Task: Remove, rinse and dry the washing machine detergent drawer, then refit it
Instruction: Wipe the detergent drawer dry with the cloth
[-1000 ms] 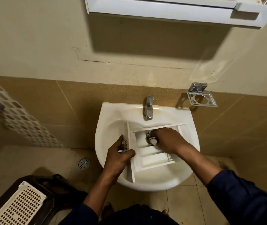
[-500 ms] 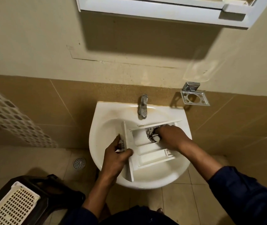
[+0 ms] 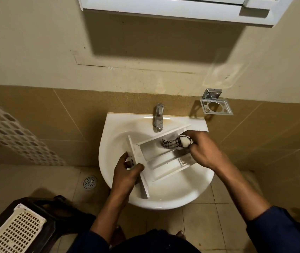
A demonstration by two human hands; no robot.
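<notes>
The white detergent drawer [image 3: 156, 161] lies across the white basin [image 3: 112, 143], its front panel toward the left and its compartments facing up. My left hand [image 3: 127, 172] grips that front panel, thumb on top. My right hand [image 3: 200, 148] holds a white cloth with black check lines [image 3: 174, 142] bunched in its fingers. The cloth's loose end lies in the drawer's far compartment, near the right end. The chrome tap [image 3: 158, 116] stands just behind the drawer; no water can be seen running.
A metal holder [image 3: 216, 105] is fixed to the tiled wall right of the basin. A white cabinet [image 3: 173, 8] hangs overhead. A cream perforated basket [image 3: 15, 232] rests on a dark stool at lower left. A floor drain [image 3: 89, 182] lies left of the basin.
My right hand has slid the cloth from the middle of the far compartment toward its right end. The drawer has tilted slightly. My left hand keeps its hold on the front panel.
</notes>
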